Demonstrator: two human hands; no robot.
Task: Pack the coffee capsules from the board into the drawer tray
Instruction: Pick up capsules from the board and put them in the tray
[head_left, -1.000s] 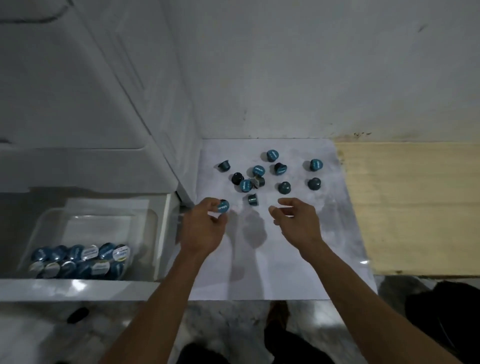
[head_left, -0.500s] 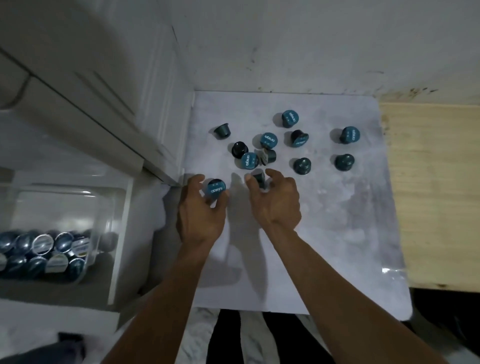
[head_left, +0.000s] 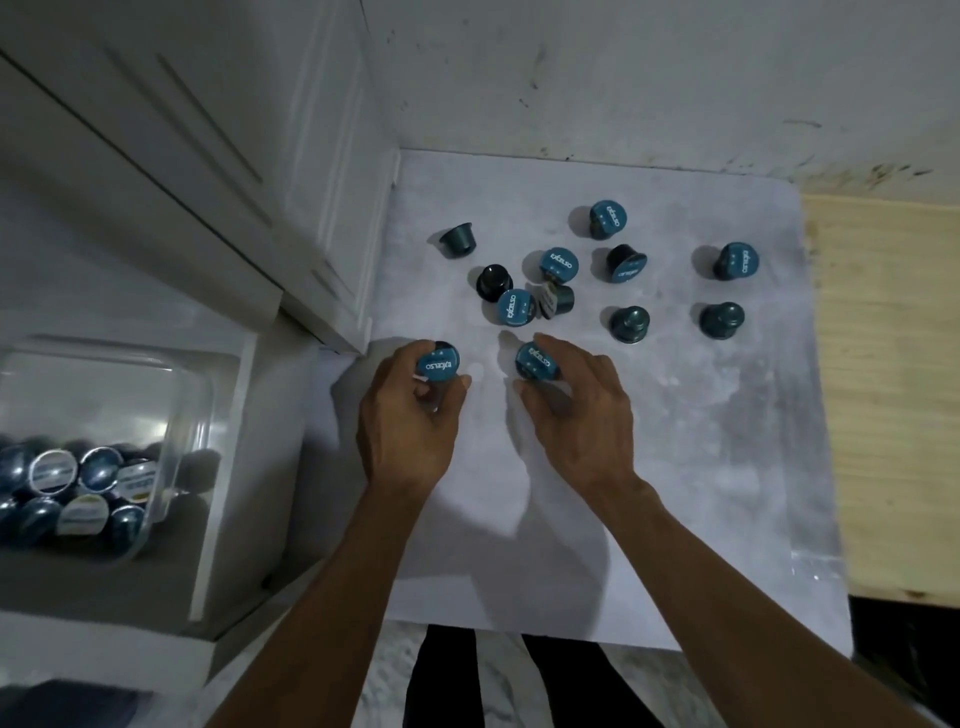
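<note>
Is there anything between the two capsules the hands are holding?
No. In the head view, the left capsule and the right capsule have only bare white board and shadow between them.

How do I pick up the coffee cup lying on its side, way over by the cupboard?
The tipped capsule lies alone, rim pointing right. Come from above and pinch its tapered body with fingers on both sides; nothing crowds it.

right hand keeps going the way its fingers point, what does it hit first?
Probably the label-up capsule just beyond the right hand and the capsule it holds, in the cluster with a tipped capsule; depth unclear from one view.
</note>
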